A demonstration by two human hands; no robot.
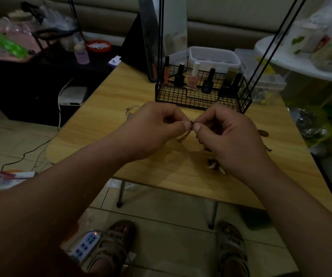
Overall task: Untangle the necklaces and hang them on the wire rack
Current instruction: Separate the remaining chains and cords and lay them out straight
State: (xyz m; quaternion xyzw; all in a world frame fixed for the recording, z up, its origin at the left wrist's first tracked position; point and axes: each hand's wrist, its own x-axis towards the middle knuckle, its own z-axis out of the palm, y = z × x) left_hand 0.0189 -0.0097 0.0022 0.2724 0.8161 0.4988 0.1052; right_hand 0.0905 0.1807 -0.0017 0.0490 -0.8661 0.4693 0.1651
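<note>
**Tangled necklaces [191,122] were held between both hands, in front of the wire rack [181,100].**

Over the middle of the table [101,108], the left hand [151,128] and the right hand [227,134] were seen thumb to thumb, each pinching the knot with curled fingers. The short strand was stretched left to right between them, and a cord tail [182,137] was hung below. The rack was placed just beyond the hands, toward the far edge, a little nearer to the right hand. Nail polish bottles [193,76] were stood in it, and no necklace was seen on it. A silver chain [130,110] was laid beside the left hand.
</note>
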